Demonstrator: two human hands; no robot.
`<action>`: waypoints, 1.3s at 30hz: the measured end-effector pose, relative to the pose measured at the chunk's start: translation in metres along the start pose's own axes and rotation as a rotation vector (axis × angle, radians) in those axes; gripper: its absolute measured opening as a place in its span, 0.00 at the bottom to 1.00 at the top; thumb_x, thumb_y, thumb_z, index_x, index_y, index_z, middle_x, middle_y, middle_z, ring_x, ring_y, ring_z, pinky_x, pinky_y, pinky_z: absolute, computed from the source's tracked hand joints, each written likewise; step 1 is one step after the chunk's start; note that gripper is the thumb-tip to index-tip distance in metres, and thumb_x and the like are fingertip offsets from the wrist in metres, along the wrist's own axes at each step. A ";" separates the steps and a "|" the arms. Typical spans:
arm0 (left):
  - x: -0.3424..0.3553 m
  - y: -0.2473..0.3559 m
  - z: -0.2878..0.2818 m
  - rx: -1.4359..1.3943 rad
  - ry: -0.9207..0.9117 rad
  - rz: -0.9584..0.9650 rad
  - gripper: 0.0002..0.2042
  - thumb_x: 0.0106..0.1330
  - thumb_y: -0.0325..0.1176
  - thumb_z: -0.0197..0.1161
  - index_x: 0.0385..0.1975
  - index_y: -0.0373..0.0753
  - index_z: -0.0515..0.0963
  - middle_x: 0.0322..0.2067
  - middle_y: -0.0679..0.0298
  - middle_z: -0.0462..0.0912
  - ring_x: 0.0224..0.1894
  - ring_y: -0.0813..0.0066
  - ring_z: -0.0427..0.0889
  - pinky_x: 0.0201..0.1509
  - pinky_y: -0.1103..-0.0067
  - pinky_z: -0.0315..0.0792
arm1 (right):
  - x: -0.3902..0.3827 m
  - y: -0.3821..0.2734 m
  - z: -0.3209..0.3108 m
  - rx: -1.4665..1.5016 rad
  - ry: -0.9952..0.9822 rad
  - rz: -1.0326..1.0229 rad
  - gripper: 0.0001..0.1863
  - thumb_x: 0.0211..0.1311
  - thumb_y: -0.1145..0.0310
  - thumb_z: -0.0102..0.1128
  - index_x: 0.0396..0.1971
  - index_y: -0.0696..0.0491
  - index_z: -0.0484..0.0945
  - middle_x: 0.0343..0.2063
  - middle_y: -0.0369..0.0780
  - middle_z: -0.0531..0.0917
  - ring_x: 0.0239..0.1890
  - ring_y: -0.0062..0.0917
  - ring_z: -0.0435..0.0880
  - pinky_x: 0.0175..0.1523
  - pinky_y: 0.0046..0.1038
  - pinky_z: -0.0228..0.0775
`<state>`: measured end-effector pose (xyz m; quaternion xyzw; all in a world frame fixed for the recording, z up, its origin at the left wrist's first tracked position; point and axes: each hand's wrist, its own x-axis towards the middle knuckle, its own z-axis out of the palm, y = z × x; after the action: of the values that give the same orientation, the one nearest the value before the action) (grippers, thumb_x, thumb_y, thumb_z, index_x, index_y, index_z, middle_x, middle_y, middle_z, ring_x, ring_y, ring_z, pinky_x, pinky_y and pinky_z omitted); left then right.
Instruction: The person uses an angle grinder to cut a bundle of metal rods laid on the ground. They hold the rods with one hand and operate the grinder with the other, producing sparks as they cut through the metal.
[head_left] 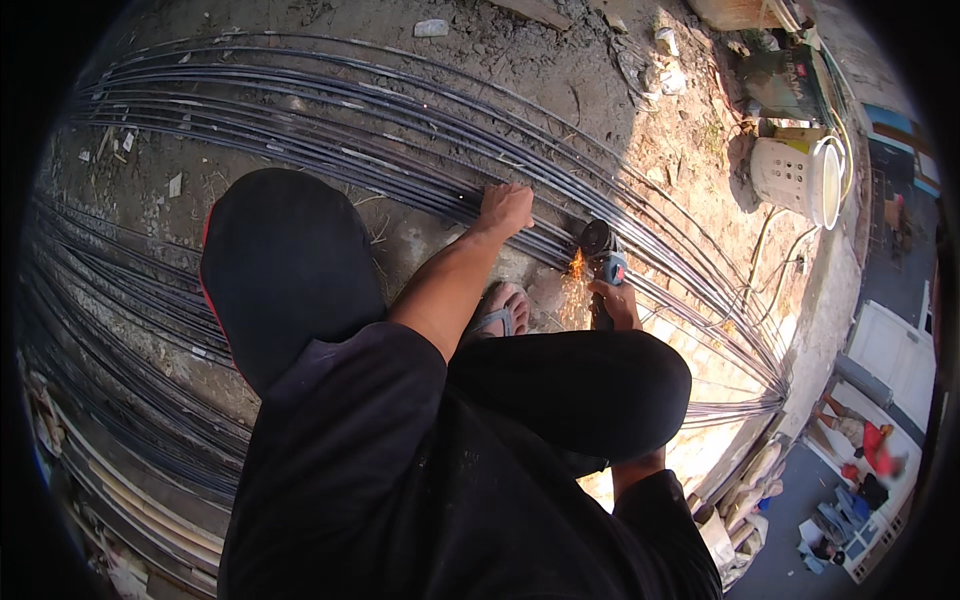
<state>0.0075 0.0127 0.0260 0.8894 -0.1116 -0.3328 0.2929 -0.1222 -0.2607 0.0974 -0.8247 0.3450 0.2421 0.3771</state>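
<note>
One grinder (603,262) is throwing orange sparks onto many long dark rods (400,150); right hand (617,303) is gripping it, left hand (505,208) is pressing the rods.

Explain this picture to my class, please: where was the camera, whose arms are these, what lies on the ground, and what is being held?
The camera sits on a person's head and looks down, so the round, bent edges come from its wide lens. There is no machine arm here: both bare arms belong to that crouching person in dark clothes. On the dusty earth ground lies a long bundle of thin dark steel rods, curving across the picture. The left hand presses down on the rods. The right hand grips a small blue and black handheld grinder, whose disc meets the rods and throws orange sparks. A foot in a grey sandal stands beside the cut. A white perforated drum lies at the upper right.
</note>
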 end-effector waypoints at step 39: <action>0.004 -0.003 0.008 -0.017 0.112 0.023 0.16 0.54 0.41 0.78 0.38 0.40 0.86 0.43 0.55 0.88 0.52 0.54 0.85 0.56 0.59 0.73 | -0.035 0.000 -0.001 0.072 -0.103 0.197 0.13 0.50 0.65 0.70 0.27 0.60 0.78 0.18 0.39 0.79 0.18 0.27 0.80 0.23 0.30 0.68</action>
<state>0.0055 0.0100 0.0177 0.9028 -0.1024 -0.2798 0.3101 -0.1448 -0.2476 0.1211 -0.7593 0.4128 0.3073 0.3983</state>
